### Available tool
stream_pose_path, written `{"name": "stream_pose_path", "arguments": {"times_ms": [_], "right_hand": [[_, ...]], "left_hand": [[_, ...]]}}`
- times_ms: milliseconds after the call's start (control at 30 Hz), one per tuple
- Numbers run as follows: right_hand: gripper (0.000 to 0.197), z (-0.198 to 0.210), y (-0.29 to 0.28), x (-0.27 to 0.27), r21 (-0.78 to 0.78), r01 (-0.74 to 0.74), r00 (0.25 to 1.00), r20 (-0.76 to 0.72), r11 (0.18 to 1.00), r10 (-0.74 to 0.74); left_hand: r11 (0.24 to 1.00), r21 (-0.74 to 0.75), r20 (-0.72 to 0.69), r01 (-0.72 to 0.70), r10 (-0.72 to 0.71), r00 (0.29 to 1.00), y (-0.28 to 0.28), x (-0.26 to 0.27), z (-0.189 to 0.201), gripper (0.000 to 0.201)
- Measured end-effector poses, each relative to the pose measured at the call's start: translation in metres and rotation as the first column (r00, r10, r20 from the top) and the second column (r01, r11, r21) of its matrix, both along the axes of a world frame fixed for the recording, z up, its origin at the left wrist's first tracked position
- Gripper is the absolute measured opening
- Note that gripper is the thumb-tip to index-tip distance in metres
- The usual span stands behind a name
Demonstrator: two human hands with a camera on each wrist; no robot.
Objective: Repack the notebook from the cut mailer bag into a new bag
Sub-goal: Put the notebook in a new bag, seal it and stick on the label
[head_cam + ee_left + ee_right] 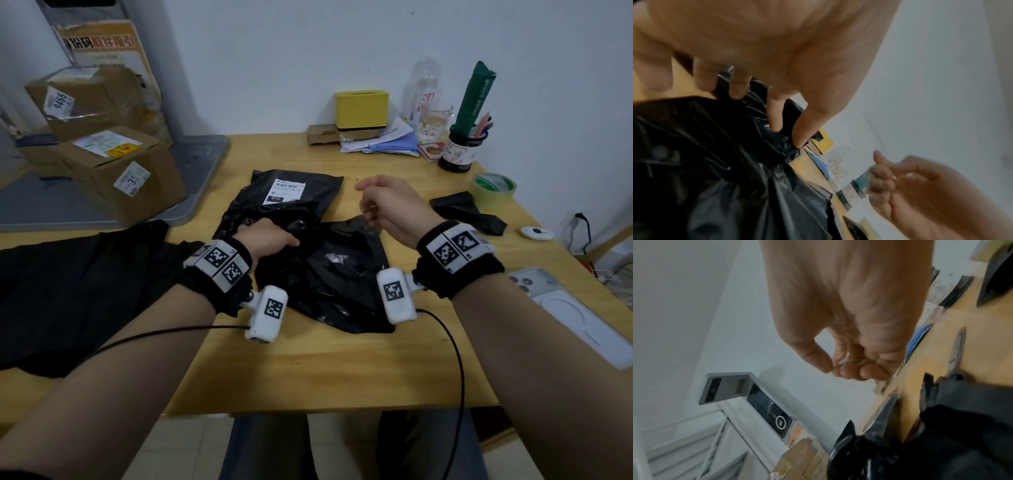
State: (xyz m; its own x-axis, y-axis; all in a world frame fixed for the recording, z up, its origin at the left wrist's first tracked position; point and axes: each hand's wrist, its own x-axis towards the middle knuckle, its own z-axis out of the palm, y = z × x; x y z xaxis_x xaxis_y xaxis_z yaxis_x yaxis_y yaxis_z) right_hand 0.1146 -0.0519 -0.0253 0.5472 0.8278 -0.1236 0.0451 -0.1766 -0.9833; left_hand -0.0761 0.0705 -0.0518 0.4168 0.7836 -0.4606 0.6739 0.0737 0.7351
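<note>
A black mailer bag with a white shipping label [294,192] lies crumpled at the table's middle. A second black plastic bag [329,274] lies in front of it, nearer me. My left hand [287,234] grips a bunched fold of black plastic [735,178] where the two bags meet, its fingers [777,120] digging into the folds. My right hand [373,205] hovers above the bags, thumb against curled fingertips [840,369], pinching what looks like a thin clear strip [844,359]. No notebook shows in any view.
Scissors [957,356] lie on the wooden table [308,370] beyond the bags. Black plastic scraps [466,209], a tape roll [493,186], a phone [548,298] and a pen cup [460,150] are at right. Dark cloth [85,291] and cardboard boxes [113,171] are at left.
</note>
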Motion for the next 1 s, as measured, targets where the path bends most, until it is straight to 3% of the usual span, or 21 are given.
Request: {"name": "stream_pose_path", "arguments": {"times_ms": [33,167,267,433,600,833,900,1000], "right_hand": [[0.026,-0.001,0.001,-0.004,0.0,-0.032,0.999,-0.02,0.999,0.032],[0.024,-0.024,0.002,-0.019,-0.172,-0.202,0.977,-0.096,0.964,0.188],[0.022,-0.043,0.002,-0.022,-0.271,-0.246,0.966,-0.147,0.931,0.213],[0.029,-0.047,0.0,-0.025,-0.264,-0.238,0.958,-0.22,0.934,0.182],[0.037,-0.048,-0.004,-0.029,-0.24,-0.203,0.954,-0.268,0.949,0.136],[0.048,-0.041,-0.006,-0.035,-0.241,-0.239,0.937,-0.312,0.941,0.158],[0.043,-0.038,-0.007,-0.036,-0.256,-0.25,0.937,-0.306,0.934,0.167],[0.051,-0.034,-0.01,-0.039,-0.266,-0.271,0.937,-0.293,0.925,0.19]], "left_hand": [[1.0,-0.008,0.007,0.007,-0.007,1.0,-0.002,0.001,-0.002,0.062],[0.998,-0.026,0.124,-0.055,0.058,0.991,-0.013,0.001,-0.01,0.016],[0.99,-0.063,0.244,-0.127,0.138,0.96,-0.017,-0.001,-0.015,0.026],[0.976,-0.185,0.38,-0.113,0.177,0.908,-0.034,0.003,-0.028,0.035],[0.993,-0.094,0.439,-0.067,0.102,0.893,-0.054,0.013,-0.038,0.022],[0.997,-0.022,0.383,0.077,-0.063,0.922,-0.067,0.022,-0.031,0.023],[0.997,0.045,0.348,0.067,-0.078,0.934,-0.068,0.029,-0.029,0.019],[0.996,0.081,0.307,0.032,-0.055,0.95,-0.065,0.033,-0.032,0.021]]}}
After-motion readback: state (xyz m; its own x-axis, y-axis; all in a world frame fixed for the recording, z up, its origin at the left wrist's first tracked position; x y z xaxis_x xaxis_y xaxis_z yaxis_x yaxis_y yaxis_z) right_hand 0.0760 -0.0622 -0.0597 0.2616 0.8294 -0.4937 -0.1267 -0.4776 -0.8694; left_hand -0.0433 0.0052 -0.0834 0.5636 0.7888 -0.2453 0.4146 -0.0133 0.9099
